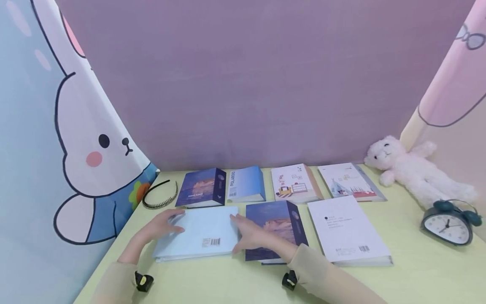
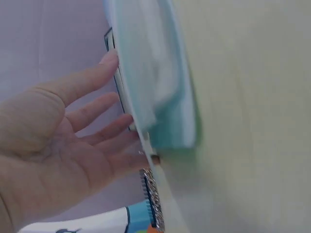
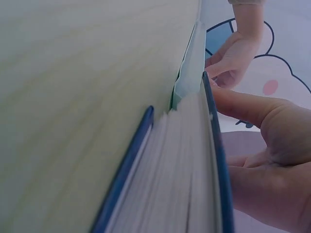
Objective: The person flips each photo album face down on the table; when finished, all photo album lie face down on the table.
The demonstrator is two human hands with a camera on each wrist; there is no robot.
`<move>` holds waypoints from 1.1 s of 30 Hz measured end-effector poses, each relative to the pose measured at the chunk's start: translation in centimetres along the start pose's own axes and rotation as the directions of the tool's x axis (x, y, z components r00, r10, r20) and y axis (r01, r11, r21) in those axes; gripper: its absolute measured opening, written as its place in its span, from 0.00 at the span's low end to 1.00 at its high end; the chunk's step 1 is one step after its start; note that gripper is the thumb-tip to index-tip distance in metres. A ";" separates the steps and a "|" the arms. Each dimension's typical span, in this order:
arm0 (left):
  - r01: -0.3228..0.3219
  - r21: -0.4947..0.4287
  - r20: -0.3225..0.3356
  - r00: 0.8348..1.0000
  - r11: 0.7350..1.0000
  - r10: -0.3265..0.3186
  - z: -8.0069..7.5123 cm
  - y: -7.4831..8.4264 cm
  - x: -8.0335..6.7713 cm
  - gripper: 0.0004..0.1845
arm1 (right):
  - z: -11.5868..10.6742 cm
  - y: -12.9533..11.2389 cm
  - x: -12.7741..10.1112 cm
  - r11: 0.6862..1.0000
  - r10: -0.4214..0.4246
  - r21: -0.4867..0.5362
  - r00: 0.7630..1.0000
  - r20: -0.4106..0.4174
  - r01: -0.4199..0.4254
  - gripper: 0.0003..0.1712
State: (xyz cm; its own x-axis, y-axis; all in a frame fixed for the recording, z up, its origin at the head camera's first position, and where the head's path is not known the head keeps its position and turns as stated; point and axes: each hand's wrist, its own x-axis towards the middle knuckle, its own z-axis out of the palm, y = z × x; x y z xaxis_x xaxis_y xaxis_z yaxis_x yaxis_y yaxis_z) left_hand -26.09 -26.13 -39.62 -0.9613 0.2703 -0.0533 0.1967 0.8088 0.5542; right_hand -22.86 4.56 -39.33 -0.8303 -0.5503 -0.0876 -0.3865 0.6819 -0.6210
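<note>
The light blue book (image 1: 199,234) lies flat, barcode side up, on the pale yellow-green table (image 1: 417,274), at the near left of the spread of books. The left hand (image 1: 161,226) rests on the book's left far corner with fingers straight and slightly spread; the left wrist view shows the open palm (image 2: 53,155) with its fingertips (image 2: 111,59) touching the edge of the book (image 2: 155,92) — no finger curls round it. The right hand (image 1: 252,236) lies flat across the book's right edge, fingers extended and close together, partly covering the dark blue book (image 1: 277,228) that lies just beside the light blue one. In the right wrist view, the right hand (image 3: 265,160) rests on the dark blue cover (image 3: 216,160), one finger (image 3: 243,104) stretched toward the light blue book (image 3: 192,68). A white book with a barcode (image 1: 347,232) lies to the right of the dark blue one. The far row holds four more books: a dark blue one (image 1: 201,188), a blue one marked POLAROID (image 1: 246,183), and two white illustrated ones (image 1: 294,182) (image 1: 349,181). A black toothed headband (image 1: 159,195) lies at the far left — near the rabbit-print curtain (image 1: 76,147). A white plush toy (image 1: 414,169) and a dark green alarm clock (image 1: 448,223) sit at the right.
</note>
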 end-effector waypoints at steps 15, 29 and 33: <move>0.049 -0.085 0.069 0.997 0.995 -0.043 -0.2 -1.4 -0.6 0.34 | 0.5 0.0 -0.4 0.998 0.007 0.061 1.000 -0.025 -0.006 0.53; 0.032 -0.068 0.080 0.996 0.997 -0.026 -0.4 -1.4 -0.4 0.32 | 0.3 0.1 -0.3 0.997 -0.058 -0.047 0.998 -0.019 0.057 0.46; 0.019 -0.077 0.077 0.997 0.997 -0.013 -0.5 -1.2 -0.5 0.32 | -0.2 0.7 -0.4 0.998 -0.069 0.011 0.998 -0.012 0.069 0.41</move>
State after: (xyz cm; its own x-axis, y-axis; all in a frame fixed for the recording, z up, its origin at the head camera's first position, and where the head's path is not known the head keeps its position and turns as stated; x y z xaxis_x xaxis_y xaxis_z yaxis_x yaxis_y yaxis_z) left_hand -25.96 -27.50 -39.90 -0.9460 0.2991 -0.1246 0.1628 0.7713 0.6152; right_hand -22.84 5.37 -39.62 -0.8066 -0.5900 -0.0354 -0.4381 0.6370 -0.6343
